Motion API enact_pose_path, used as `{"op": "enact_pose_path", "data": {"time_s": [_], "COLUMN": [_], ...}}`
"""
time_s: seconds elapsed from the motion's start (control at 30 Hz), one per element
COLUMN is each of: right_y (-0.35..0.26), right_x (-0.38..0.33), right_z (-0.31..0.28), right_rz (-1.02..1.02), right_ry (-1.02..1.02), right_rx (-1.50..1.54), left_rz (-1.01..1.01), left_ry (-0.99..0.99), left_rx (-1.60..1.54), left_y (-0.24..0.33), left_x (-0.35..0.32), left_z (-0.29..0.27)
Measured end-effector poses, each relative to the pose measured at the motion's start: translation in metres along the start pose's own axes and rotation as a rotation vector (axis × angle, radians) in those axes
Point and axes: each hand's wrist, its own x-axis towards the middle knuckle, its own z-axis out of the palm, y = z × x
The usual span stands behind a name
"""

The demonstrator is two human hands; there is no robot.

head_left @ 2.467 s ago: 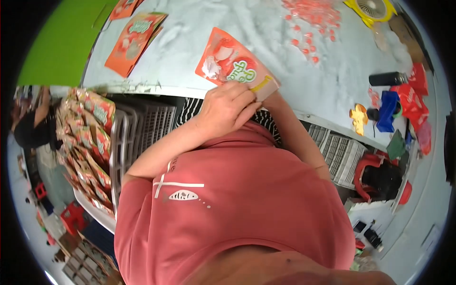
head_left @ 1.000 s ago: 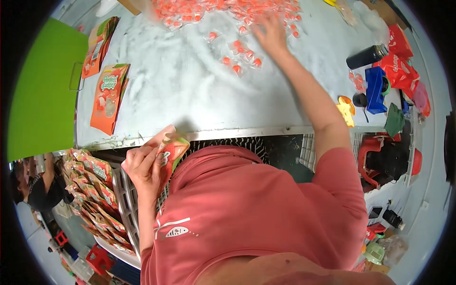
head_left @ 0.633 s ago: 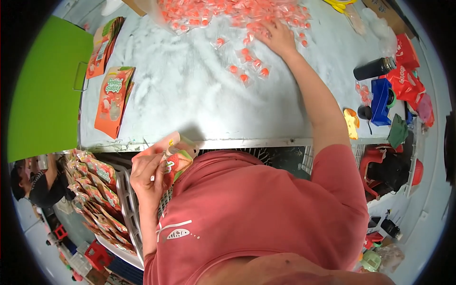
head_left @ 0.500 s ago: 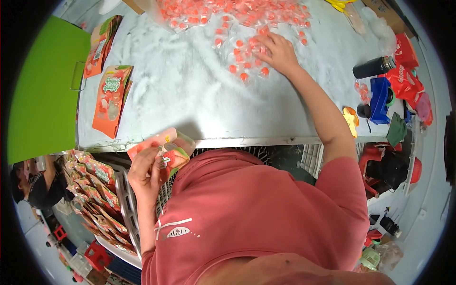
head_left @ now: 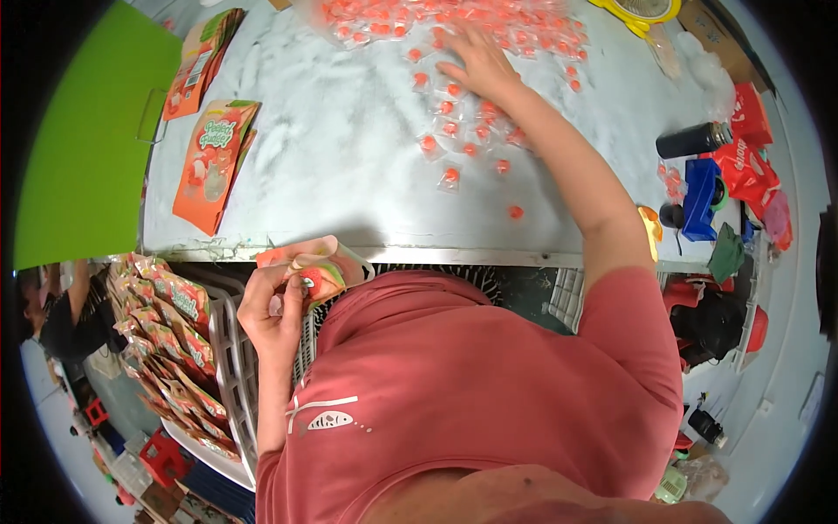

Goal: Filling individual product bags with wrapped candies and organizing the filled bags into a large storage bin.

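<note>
Left hand (head_left: 269, 304) down by my waist at the table's (head_left: 340, 148) near edge, thumb and fingers pinching the pouch (head_left: 325, 279) by its side. Right hand (head_left: 482, 65) out across the table, fingers spread, palm down at the near fringe of the heap (head_left: 524, 37); anything under that palm, I can't tell. The side pinch probably leaves the pouch's far end free, and holding it close likely lets my other arm stretch. Loose candies (head_left: 450, 128) lie scattered on my side of the heap, handy by the look of it. Flat pouches (head_left: 206, 170) sit off left, likely to leave the middle for the candies. And the looks: my pouch is red and green, bent over, its pale end curling; mouth open or not, I can't be sure. The candies are orange-red, round, in clear wrappers.
</note>
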Motion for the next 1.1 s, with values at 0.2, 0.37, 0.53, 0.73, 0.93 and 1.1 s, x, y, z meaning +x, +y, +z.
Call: {"op": "enact_pose_path", "data": {"time_s": [0.2, 0.37, 0.53, 0.73, 0.93, 1.1], "right_y": [-0.014, -0.051, -0.111, -0.101, -0.084, -0.122], "right_x": [0.030, 0.012, -0.062, -0.127, -0.103, -0.046], "right_z": [0.029, 0.032, 0.010, -0.009, -0.019, 0.018], "right_rz": [0.268, 0.085, -0.088, -0.058, 0.041, 0.043], "right_ry": [-0.143, -0.383, -0.130, -0.260, -0.094, -0.066], "right_rx": [-0.332, -0.060, 0.067, -0.295, -0.193, 0.227], "left_rz": [0.054, 0.065, 0.073, 0.107, 0.101, 0.100], "left_ry": [0.032, 0.012, -0.004, 0.005, 0.033, 0.002], "left_rx": [0.029, -0.030, -0.038, -0.027, -0.055, -0.086], "left_y": [-0.001, -0.015, -0.015, -0.017, -0.015, -0.013], "left_x": [-0.008, -0.008, -0.005, -0.008, -0.017, -0.020], "left_z": [-0.004, -0.001, -0.006, -0.008, -0.008, -0.003]}}
